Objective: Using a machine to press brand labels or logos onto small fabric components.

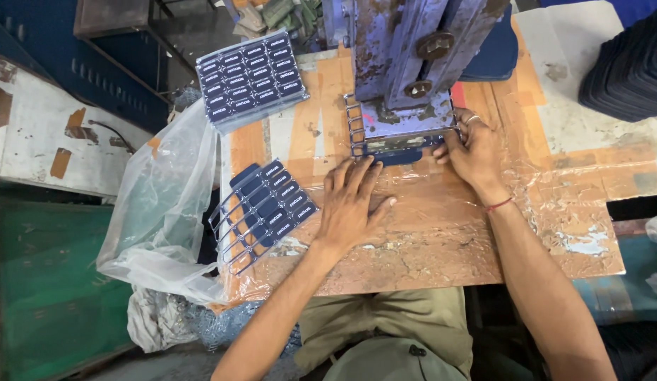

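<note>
Plastic frame of dark blue tags [385, 144] lies under the blue press [406, 63] on the taped desk [441, 233], the right hand [473, 152] pinching its right edge while the left hand [349, 204] rests flat, fingers spread, just before it.

Small factory workshop: worn blue press machine [406, 63] bolted over a taped-up table [427, 233], stacks of moulded dark-blue parts [252, 76], scrap-filled plastic bag [162, 212] alongside.

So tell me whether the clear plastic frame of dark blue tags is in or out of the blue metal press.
In: the frame lies under the press head, its left edge protruding.
</note>
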